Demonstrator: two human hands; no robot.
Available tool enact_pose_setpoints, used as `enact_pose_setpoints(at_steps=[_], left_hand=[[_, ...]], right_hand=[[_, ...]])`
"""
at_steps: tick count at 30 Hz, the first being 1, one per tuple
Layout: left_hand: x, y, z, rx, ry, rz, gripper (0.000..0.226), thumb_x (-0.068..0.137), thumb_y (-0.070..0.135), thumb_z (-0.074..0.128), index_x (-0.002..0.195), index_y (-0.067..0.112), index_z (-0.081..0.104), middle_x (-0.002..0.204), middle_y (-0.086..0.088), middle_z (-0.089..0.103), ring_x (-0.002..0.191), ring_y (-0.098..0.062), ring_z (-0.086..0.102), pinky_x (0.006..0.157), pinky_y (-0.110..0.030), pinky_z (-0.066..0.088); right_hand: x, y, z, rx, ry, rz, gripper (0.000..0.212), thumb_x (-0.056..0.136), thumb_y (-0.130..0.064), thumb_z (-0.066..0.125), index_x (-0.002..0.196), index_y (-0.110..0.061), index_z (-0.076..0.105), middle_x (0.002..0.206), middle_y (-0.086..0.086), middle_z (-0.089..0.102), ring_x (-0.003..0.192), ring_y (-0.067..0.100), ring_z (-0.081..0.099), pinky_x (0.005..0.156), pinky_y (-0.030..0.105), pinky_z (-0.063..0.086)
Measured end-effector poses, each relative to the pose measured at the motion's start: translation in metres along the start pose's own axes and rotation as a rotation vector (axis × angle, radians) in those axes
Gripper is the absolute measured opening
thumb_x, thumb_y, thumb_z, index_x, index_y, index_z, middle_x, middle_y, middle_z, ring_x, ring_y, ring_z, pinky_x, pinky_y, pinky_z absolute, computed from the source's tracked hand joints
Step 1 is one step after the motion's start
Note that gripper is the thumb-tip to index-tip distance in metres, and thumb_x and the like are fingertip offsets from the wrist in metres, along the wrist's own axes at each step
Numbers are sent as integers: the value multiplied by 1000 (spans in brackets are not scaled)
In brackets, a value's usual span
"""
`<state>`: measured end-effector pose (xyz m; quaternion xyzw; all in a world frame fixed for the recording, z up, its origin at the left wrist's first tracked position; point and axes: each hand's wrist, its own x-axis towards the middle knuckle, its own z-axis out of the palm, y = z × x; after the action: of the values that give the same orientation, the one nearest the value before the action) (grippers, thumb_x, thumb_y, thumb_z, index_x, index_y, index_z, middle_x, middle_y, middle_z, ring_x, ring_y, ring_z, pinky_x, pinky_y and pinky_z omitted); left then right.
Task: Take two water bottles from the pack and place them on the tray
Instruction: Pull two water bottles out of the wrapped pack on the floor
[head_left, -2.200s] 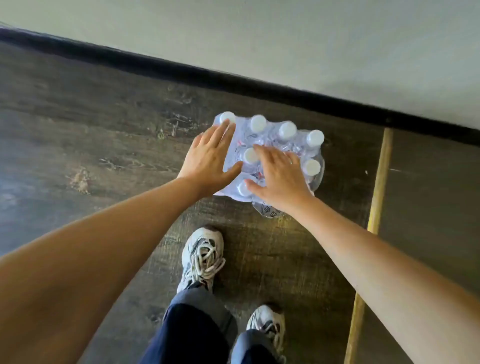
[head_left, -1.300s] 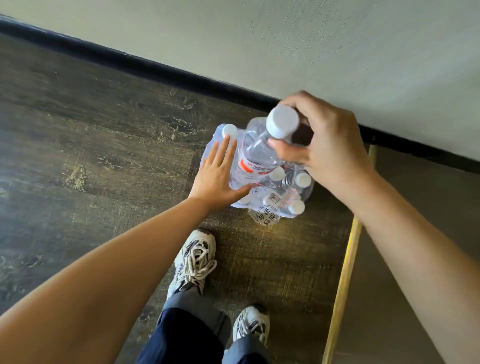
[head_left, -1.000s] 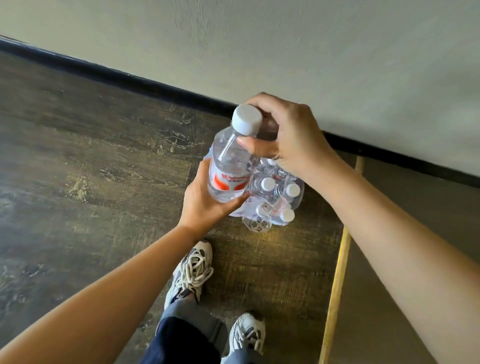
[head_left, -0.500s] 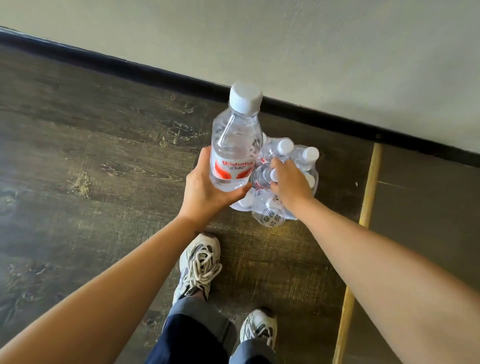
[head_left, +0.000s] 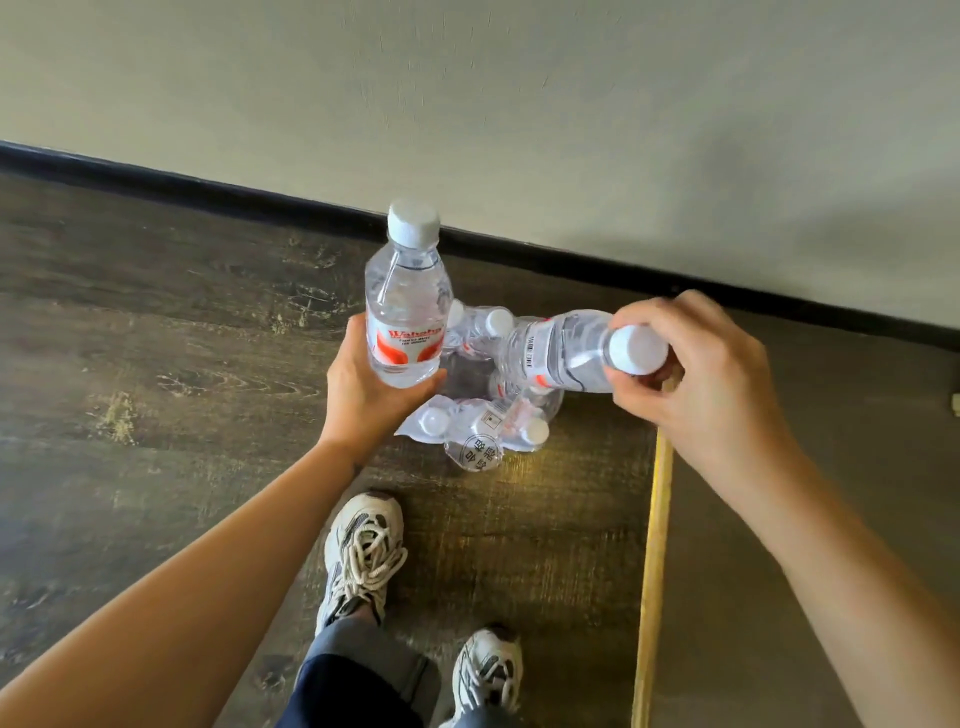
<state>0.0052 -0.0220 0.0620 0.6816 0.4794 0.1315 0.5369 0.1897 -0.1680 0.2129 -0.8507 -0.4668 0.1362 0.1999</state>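
Note:
My left hand (head_left: 363, 395) grips the base of a clear water bottle (head_left: 406, 312) with a red label and white cap, held upright above the floor. My right hand (head_left: 696, 374) holds a second water bottle (head_left: 561, 351) by its capped neck, tilted nearly sideways over the pack. The torn plastic-wrapped pack (head_left: 483, 431) sits on the floor beneath both bottles, with several white-capped bottles still inside. No tray is in view.
Dark wood floor runs to a black baseboard (head_left: 571, 260) and a pale wall. A yellow strip (head_left: 655, 545) marks a floor seam on the right. My two sneakers (head_left: 363, 551) stand just in front of the pack.
My right hand reached into the pack, gripped a second bottle by the neck and pulled it up and to the right. My left hand kept the first bottle upright.

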Motion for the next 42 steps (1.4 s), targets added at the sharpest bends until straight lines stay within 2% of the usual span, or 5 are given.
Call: enact_pose_setpoints(at_steps=[16,22,28,36,42], left_hand=[[-1,24,29,14,-127,93,71,58,38,83,114,30,41,97,22,55,88,14,56,69,-2,44],[6,35,50,42,-218,146,68,57,40,84,111,28,44,103,10,61,93,-6,61,76,-15,50],[17,31,61,76,-244,164,71,57,39,86,113,21,47,104,10,61,95,-7,60,80,-22,49],[13,28,30,-8,-130,75,58,59,35,85,103,30,47,92,19,60,82,19,59,65,-2,47],[-10,66,-32,-95,1,48,65,59,45,81,111,30,45,100,12,61,97,-4,62,82,-23,51]], right_hand=[[-8,36,68,576,23,232,63,68,-25,74,117,-2,43,118,5,50,113,21,51,97,34,44],[-6,64,94,570,3,338,78,61,-24,83,125,-11,41,118,-2,54,112,10,53,93,15,46],[-6,79,128,728,-98,514,78,58,-11,84,126,-7,45,128,12,57,120,23,53,103,49,44],[8,69,119,897,-143,517,52,63,-13,77,106,-31,53,106,-8,64,93,-4,64,74,13,53],[24,2,80,847,-284,393,50,61,-32,80,101,-40,52,101,-21,62,92,-10,61,73,7,49]])
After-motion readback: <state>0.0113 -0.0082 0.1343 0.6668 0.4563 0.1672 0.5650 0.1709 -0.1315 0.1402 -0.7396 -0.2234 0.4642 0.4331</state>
